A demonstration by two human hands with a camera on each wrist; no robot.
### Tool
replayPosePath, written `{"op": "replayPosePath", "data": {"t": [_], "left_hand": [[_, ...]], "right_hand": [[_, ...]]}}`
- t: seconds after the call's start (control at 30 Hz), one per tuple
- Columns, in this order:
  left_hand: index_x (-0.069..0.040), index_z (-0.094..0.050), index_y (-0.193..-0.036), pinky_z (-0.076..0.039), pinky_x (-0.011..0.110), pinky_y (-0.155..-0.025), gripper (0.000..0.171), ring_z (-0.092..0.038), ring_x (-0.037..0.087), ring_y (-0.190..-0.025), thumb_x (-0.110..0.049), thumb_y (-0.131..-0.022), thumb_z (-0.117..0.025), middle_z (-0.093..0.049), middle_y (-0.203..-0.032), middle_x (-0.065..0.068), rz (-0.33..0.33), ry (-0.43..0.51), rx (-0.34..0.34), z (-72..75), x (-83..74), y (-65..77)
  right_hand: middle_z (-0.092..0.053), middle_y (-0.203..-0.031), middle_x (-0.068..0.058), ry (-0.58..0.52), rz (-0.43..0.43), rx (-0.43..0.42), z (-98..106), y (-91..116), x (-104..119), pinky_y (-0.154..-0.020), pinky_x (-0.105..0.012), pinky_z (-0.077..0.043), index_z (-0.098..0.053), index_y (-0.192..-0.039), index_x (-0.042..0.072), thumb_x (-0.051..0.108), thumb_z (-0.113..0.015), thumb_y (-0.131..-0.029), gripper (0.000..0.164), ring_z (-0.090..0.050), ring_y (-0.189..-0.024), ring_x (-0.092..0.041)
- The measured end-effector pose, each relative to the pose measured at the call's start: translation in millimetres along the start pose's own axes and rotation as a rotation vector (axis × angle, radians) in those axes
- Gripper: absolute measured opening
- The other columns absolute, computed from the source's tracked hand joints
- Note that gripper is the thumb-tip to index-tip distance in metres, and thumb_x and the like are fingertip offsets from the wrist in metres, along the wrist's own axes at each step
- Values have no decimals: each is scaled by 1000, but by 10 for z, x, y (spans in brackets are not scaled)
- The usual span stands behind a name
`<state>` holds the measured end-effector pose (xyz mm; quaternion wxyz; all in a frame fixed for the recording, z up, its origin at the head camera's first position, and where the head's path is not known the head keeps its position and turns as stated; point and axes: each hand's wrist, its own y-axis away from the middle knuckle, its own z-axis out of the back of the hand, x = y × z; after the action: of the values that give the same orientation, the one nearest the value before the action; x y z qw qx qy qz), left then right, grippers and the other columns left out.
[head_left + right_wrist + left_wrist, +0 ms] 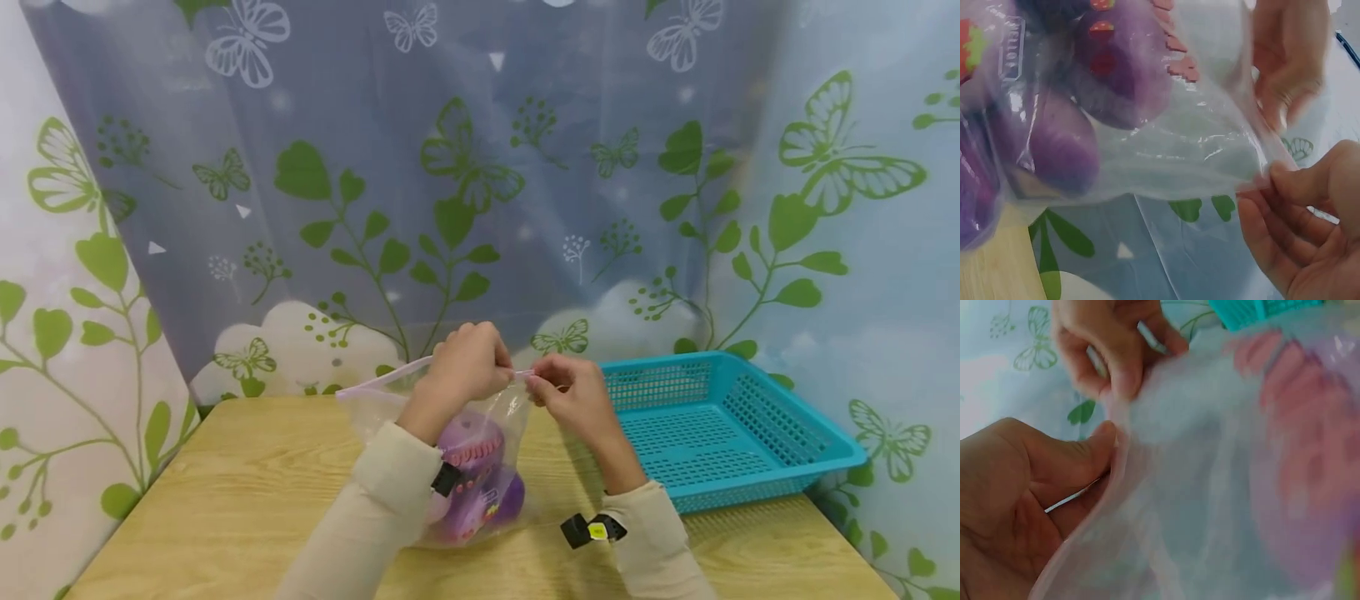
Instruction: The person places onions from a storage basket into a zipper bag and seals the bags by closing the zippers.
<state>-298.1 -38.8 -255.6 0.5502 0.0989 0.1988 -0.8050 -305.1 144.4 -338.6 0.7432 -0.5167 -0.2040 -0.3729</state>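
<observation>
A clear zip bag point(516, 425) with a pale pink zip edge stands on the table, with purple and pink toy-like items point(480, 446) inside; their exact kind is blurred by the plastic. My left hand point(467, 364) pinches the zip edge close to its right end, thumb on one face as the left wrist view shows. At the bag's right top corner, my right hand point(576, 398) pinches the same edge between thumb and fingers point(1297, 184). The two hands are a short gap apart. To the left, the bag's mouth looks parted.
A turquoise plastic basket point(795, 479) with mesh walls stands right of the bag, with nothing seen in it. The wooden table point(247, 492) meets a patterned curtain point(525, 275) with leaves and butterflies at the back and sides.
</observation>
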Motion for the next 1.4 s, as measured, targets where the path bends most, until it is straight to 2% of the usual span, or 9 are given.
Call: {"op": "replayPosePath", "data": {"t": [0.17, 0.27, 0.37, 0.63, 0.8, 0.97, 1.1, 1.2, 1.4], "left_hand": [[-22, -83, -89, -57, 57, -96, 5, -69, 31, -103, -24, -89, -78, -77, -108, 0, 98, -55, 34, 122, 145, 47], [-22, -82, -90, -58, 55, -94, 7, -69, 30, -102, -23, -90, -76, -77, -110, 1, 93, -70, 72, 192, 212, 66], [-21, -82, -95, -60, 52, -90, 9, -70, 27, -98, -25, -93, -74, -76, -112, 1, 47, -73, 116, 223, 244, 62], [-20, -81, -102, -61, 49, -89, 13, -70, 25, -102, -28, -97, -71, -76, -112, 1, 5, -24, 198, 195, 276, 43], [-20, -83, -96, -64, 42, -84, 11, -71, 23, -98, -28, -94, -76, -78, -107, -1, 7, -4, 202, 198, 263, 74], [-18, -83, -95, -64, 40, -85, 11, -71, 23, -100, -27, -93, -77, -78, -107, 1, 10, 14, 215, 259, 267, 109], [-15, -83, -95, -63, 43, -94, 12, -70, 27, -106, -25, -92, -77, -78, -109, 5, 18, 13, 214, 351, 406, 127], [-14, -83, -94, -62, 45, -95, 13, -70, 28, -107, -24, -90, -77, -78, -110, 7, 29, 0, 216, 435, 585, 142], [-10, -83, -96, -56, 31, -77, 15, -65, 22, -97, -21, -89, -76, -75, -119, 13, 59, 23, 235, 633, 847, 210]], "right_hand": [[-72, -77, -21, 2, -73, 7, 67, 6, -6, -59, -23, -63, -70, -91, -5, -2, -71, -94, 5, -68, -64, -14], [-73, -83, -21, 9, -115, 68, 91, 8, 14, -63, -24, -64, -69, -97, -4, 3, -69, -97, 7, -70, -70, -17], [-75, -91, -21, -1, -136, 95, 87, 5, 28, -66, -25, -66, -69, -103, -3, 9, -69, -99, 12, -71, -76, -20], [-75, -93, -18, 8, -60, 36, -5, -8, 14, -67, -28, -62, -75, -101, 1, 14, -69, -99, 14, -72, -79, -22], [-72, -100, -19, 68, -129, 20, -11, 0, 73, -67, -26, -57, -73, -94, 2, 9, -70, -97, 8, -74, -86, -28], [-68, -110, -23, 61, -206, 88, 54, -45, 169, -67, -28, -61, -68, -95, -2, 6, -66, -99, 10, -75, -89, -30], [-63, -120, -28, 7, -290, 115, 135, -99, 187, -72, -36, -69, -63, -99, -5, 5, -60, -103, 12, -77, -87, -31], [-65, -116, -27, 16, -335, 102, 189, -106, 138, -71, -38, -69, -59, -101, -5, 6, -56, -105, 12, -76, -81, -26], [-71, -101, -22, 112, -317, 104, 309, -97, 58, -71, -38, -68, -60, -102, -2, 10, -56, -106, 13, -72, -79, -21]]}}
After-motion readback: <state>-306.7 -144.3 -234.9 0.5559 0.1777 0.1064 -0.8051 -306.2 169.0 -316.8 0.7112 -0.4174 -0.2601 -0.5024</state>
